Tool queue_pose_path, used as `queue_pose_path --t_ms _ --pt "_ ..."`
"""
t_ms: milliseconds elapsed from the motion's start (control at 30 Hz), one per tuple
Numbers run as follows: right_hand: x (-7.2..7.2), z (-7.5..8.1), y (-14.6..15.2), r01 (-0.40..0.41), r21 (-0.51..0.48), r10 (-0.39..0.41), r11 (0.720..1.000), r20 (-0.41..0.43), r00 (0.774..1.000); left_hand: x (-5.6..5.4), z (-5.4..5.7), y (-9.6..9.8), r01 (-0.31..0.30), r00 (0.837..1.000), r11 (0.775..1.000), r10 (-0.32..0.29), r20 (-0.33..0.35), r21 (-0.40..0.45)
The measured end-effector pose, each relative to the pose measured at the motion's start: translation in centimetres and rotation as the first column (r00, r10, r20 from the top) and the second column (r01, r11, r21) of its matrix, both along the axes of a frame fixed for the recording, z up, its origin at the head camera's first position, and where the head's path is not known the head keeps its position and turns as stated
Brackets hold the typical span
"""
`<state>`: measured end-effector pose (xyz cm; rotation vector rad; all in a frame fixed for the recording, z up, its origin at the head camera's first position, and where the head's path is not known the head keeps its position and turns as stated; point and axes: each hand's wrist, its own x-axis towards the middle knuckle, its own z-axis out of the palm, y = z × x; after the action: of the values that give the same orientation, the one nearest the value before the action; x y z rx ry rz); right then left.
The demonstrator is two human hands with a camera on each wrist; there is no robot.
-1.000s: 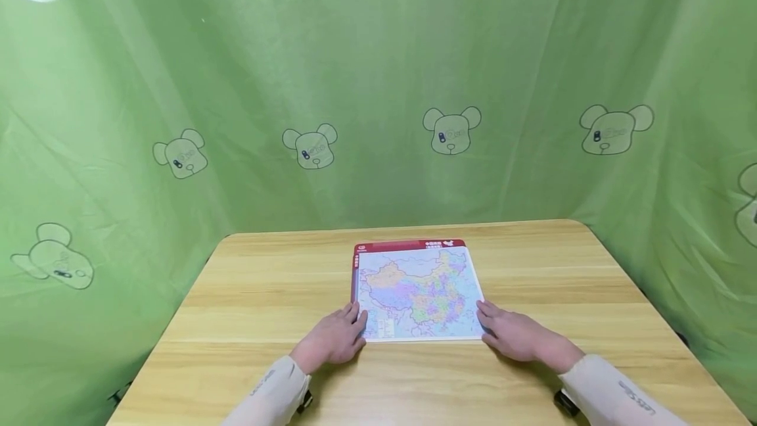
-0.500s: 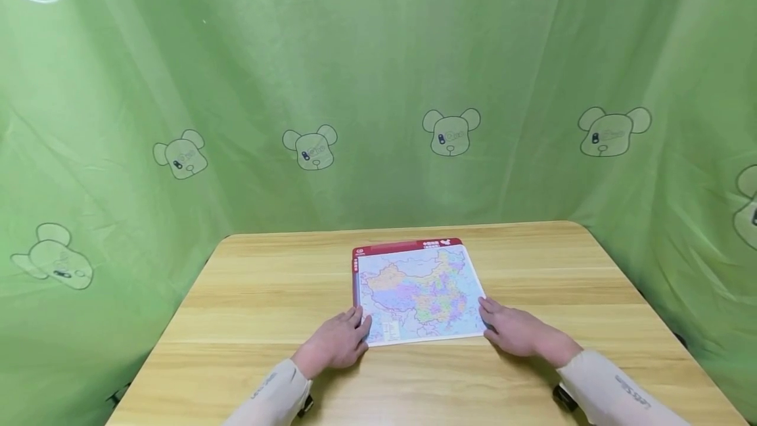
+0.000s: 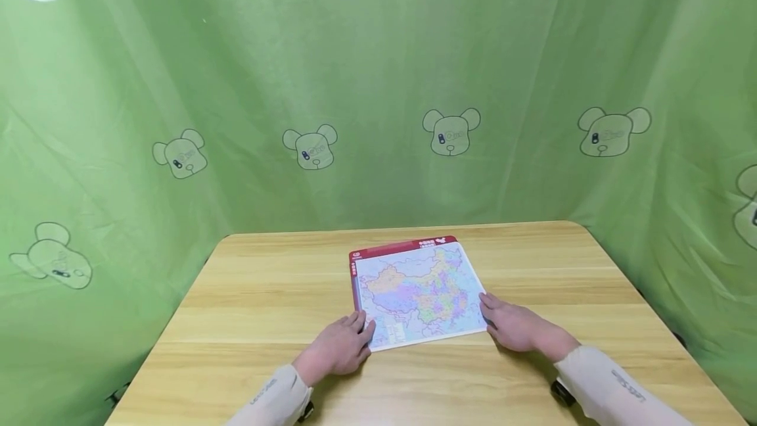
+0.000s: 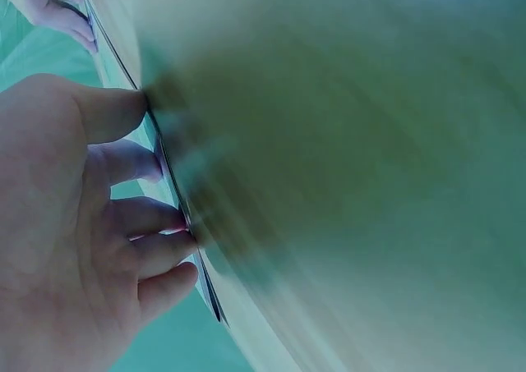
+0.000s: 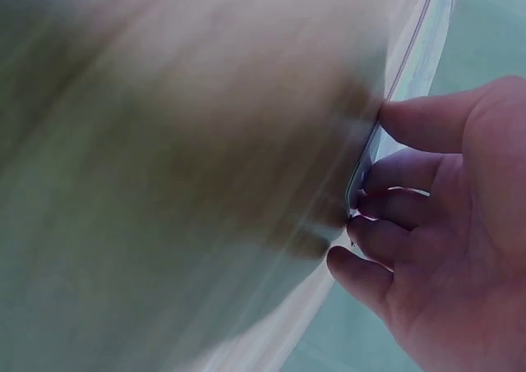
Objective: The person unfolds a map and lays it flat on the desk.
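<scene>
While two hands hold its sides, a bright map (image 3: 416, 294) sits on the wooden table (image 3: 266, 314).

The left hand (image 3: 340, 344) is at the map's eight o'clock, partly closed, with its thumb and softly bent fingers on the edge. The right hand (image 3: 517, 327), at four o'clock, is partly closed too and holds the other side the same way. The map is near the table's middle, toward twelve o'clock, and its top is turned a bit toward eleven. A red strip (image 3: 402, 247) runs along that top. At the table's twelve o'clock hangs a green curtain (image 3: 378, 189) with round-eared animal heads (image 3: 451, 135).
</scene>
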<state>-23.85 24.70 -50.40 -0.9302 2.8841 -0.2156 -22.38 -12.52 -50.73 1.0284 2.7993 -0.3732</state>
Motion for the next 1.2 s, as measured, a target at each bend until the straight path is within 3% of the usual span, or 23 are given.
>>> queue_pose_path --t_ms 400,767,1200 --pt "-0.3 0.0 0.0 0.007 -0.005 -0.007 1.000 0.013 1.000 0.3 0.1 0.1 -0.017 1.000 1.000 0.017 0.023 0.011" --pt "-0.9 0.3 0.0 0.028 -0.012 -0.027 1.000 0.032 0.999 0.8 0.1 0.4 0.035 0.999 0.999 -0.034 -0.021 0.014" --pt "-1.7 0.0 0.2 0.036 -0.022 -0.036 0.999 0.014 0.999 1.3 0.1 0.8 0.053 0.998 0.998 -0.052 -0.017 0.018"
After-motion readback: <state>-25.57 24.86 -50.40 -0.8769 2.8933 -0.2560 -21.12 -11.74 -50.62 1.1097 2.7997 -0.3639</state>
